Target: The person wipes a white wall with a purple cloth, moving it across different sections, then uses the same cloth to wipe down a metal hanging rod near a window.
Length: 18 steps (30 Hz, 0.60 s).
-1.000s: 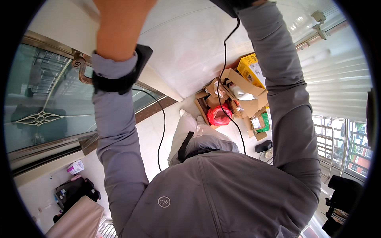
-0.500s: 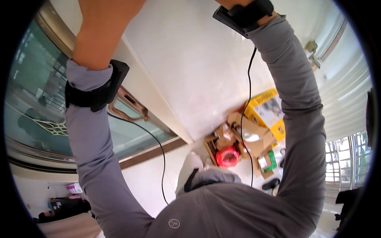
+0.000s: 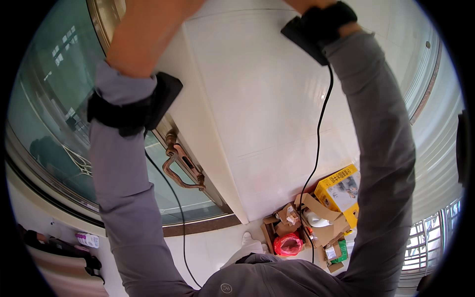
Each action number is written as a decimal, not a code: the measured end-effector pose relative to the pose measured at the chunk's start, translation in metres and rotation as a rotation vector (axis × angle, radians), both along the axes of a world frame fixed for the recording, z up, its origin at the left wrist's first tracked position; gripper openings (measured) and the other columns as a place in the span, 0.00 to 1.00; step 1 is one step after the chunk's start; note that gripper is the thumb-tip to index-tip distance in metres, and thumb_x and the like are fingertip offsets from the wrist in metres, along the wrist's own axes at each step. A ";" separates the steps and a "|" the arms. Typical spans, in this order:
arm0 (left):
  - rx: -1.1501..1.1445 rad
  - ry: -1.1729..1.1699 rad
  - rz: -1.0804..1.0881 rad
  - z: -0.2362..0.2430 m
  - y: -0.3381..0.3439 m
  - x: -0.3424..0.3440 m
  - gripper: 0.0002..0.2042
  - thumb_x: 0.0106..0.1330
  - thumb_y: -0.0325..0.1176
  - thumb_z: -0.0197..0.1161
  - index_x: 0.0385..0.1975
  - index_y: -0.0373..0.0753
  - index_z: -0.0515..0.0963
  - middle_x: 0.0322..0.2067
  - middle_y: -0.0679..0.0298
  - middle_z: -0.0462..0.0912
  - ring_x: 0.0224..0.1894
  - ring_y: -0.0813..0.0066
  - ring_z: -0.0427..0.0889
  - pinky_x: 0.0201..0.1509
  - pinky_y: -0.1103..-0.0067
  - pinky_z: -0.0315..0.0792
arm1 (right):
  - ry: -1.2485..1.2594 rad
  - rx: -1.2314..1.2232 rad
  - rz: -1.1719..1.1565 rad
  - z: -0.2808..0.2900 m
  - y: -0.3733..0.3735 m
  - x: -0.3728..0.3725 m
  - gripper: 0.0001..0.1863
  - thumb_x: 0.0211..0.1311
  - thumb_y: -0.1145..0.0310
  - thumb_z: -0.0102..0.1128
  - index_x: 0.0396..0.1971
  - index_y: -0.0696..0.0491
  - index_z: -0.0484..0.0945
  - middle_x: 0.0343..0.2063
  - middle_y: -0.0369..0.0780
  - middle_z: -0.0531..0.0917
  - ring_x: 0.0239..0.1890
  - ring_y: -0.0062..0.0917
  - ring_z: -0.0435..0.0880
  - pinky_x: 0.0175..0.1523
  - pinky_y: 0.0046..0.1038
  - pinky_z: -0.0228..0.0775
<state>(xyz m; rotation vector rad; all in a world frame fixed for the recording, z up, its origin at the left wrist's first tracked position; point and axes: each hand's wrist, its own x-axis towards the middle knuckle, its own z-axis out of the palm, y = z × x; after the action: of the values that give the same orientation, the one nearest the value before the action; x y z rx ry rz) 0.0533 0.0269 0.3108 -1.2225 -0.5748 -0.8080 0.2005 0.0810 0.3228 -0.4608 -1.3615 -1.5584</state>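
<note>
Both my arms reach up past the upper edge of the view in grey sleeves. My left hand [image 3: 158, 24] is cut off there, so its fingers and anything they hold are hidden. My right hand [image 3: 308, 4] shows only a sliver above the wrist, its fingers out of sight too. Black strapped devices sit on the left forearm [image 3: 121, 111] and right wrist [image 3: 316, 29], each trailing a black cable. The pale wall [image 3: 267, 99] lies between my arms. On the left, a glass door [image 3: 54, 99] with a bronze-coloured handle [image 3: 173, 166] stands beside my left forearm.
At the foot of the wall are open cardboard boxes [image 3: 321, 218], a red plastic bag [image 3: 288, 244], and a yellow box [image 3: 339, 190]. A green-and-white packet [image 3: 339, 251] lies near them. A barred window [image 3: 425, 242] is at the lower right, and a purple-and-white package [image 3: 87, 239] at the lower left.
The view has tilted upward, so the boxes and door handle sit lower in the picture. Both arms appear shifted slightly right. Both hands remain cut off at the upper edge.
</note>
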 end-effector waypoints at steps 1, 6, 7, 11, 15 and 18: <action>-0.030 -0.042 -0.185 -0.016 0.001 0.028 0.28 0.63 0.40 0.52 0.57 0.24 0.63 0.58 0.45 0.66 0.64 0.53 0.60 0.69 0.65 0.51 | -0.002 -0.013 0.182 -0.011 -0.007 0.025 0.23 0.61 0.63 0.46 0.56 0.53 0.69 0.61 0.44 0.66 0.63 0.38 0.63 0.62 0.51 0.51; -0.641 -0.279 -0.182 -0.186 -0.019 0.024 0.32 0.59 0.42 0.55 0.64 0.35 0.59 0.64 0.56 0.59 0.65 0.56 0.59 0.66 0.60 0.51 | 0.259 -0.529 0.229 -0.194 -0.030 0.012 0.24 0.61 0.56 0.48 0.59 0.35 0.70 0.62 0.36 0.67 0.62 0.29 0.64 0.64 0.52 0.43; -0.706 -0.311 -0.130 -0.231 -0.023 0.025 0.33 0.59 0.42 0.55 0.63 0.34 0.59 0.64 0.55 0.59 0.65 0.54 0.59 0.66 0.59 0.50 | 0.269 -0.617 0.245 -0.236 -0.037 0.010 0.24 0.60 0.57 0.49 0.58 0.35 0.70 0.63 0.36 0.66 0.62 0.30 0.63 0.64 0.55 0.42; -1.023 -0.443 -0.046 -0.409 -0.046 0.044 0.29 0.60 0.39 0.57 0.59 0.30 0.63 0.61 0.49 0.64 0.60 0.52 0.64 0.61 0.58 0.57 | 0.162 -0.803 0.169 -0.418 -0.044 0.022 0.23 0.56 0.54 0.53 0.54 0.33 0.74 0.60 0.34 0.69 0.62 0.27 0.63 0.62 0.54 0.44; -1.141 -0.474 -0.092 -0.481 -0.060 0.064 0.27 0.63 0.40 0.55 0.60 0.33 0.63 0.60 0.56 0.66 0.61 0.63 0.65 0.61 0.64 0.59 | 0.081 -0.833 0.150 -0.496 -0.044 0.051 0.21 0.54 0.55 0.56 0.51 0.31 0.75 0.58 0.29 0.71 0.61 0.23 0.63 0.62 0.51 0.43; -1.213 -0.472 -0.152 -0.465 -0.063 0.063 0.28 0.64 0.41 0.54 0.61 0.32 0.62 0.62 0.54 0.64 0.62 0.61 0.63 0.62 0.64 0.57 | 0.005 -0.848 0.116 -0.474 -0.044 0.059 0.20 0.56 0.58 0.55 0.51 0.31 0.75 0.57 0.27 0.72 0.61 0.20 0.64 0.65 0.48 0.41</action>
<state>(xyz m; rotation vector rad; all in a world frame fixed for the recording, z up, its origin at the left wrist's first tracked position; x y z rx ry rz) 0.1168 -0.0361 -0.1545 -2.1993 -1.4972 -0.8909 0.2599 0.0372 -0.1508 -0.8668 -1.9767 -0.8207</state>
